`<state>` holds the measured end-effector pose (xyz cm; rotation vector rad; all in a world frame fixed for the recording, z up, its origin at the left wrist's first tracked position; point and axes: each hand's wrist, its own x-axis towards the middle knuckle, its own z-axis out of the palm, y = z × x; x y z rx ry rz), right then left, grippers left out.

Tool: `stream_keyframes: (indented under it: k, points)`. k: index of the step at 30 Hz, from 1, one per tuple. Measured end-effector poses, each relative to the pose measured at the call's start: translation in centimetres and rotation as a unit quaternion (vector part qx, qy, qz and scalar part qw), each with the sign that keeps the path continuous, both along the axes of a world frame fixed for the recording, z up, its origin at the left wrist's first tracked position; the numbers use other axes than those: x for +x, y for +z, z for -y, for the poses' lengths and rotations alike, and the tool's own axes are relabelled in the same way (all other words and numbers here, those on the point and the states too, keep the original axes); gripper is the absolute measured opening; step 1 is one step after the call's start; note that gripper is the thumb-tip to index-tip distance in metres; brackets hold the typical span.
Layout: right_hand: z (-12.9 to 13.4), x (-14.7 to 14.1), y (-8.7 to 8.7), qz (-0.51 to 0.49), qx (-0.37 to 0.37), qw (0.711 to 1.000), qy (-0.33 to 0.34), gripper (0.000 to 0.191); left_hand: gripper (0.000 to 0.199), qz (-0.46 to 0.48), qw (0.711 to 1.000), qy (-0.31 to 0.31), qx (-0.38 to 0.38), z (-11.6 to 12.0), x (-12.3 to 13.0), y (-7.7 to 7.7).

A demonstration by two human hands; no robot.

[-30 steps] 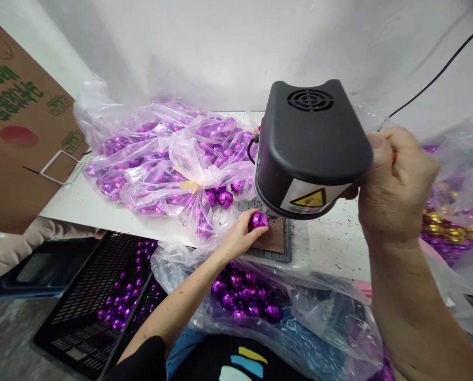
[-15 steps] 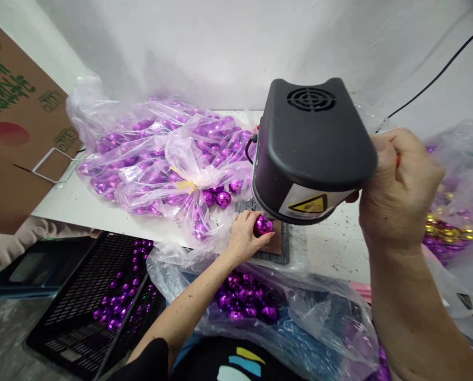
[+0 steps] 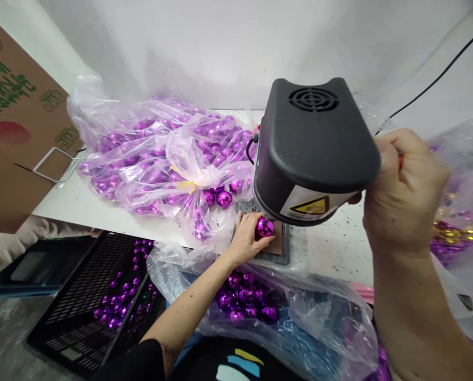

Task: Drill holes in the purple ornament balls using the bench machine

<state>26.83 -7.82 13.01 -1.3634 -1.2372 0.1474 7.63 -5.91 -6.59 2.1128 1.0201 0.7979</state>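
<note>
My left hand (image 3: 247, 236) holds a shiny purple mirror-faceted ball (image 3: 264, 227) between thumb and fingers. The ball is over a brown plate on the grey base (image 3: 283, 251) of a bench machine. Above it looms the machine's black head (image 3: 319, 137), with a round vent on top and a yellow warning label. At the head's right side my right hand (image 3: 405, 185) is closed; a bit of red shows at its fingers, but the part it grips is mostly hidden. Loose purple balls (image 3: 224, 199) lie beside the base.
A tied clear bag of purple balls (image 3: 149, 153) covers the table's left side, near a cardboard box (image 3: 18, 121). An opened plastic bag (image 3: 319, 312) with balls lies at my lap. A black crate (image 3: 73, 317) stands lower left. Dark chips dot the white tabletop (image 3: 339, 248).
My right hand has shifted slightly to the right in the picture. My left hand's index finger has lifted off the ball's top, leaving more of the ball showing.
</note>
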Motion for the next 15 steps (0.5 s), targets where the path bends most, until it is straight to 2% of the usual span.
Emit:
stream_keyframes:
  k: [3,6,11,15]
  points:
    - [0.4,0.1,0.1,0.003,-0.012,1.000,-0.001,0.049,0.047,-0.003,1.000,-0.008,-0.007,0.0,-0.1,0.0]
    - [2.0,-0.2,-0.5,0.041,-0.013,0.998,-0.038,0.040,0.047,0.000,1.000,-0.012,-0.012,0.1,-0.2,0.1]
    - [6.0,-1.2,-3.2,0.152,0.037,0.985,-0.074,0.015,0.039,0.000,0.999,-0.022,-0.032,0.1,-0.2,0.0]
    - [7.8,-2.2,-4.7,0.228,0.047,0.970,-0.071,0.007,0.037,0.007,0.999,-0.027,-0.035,0.1,-0.2,-0.1]
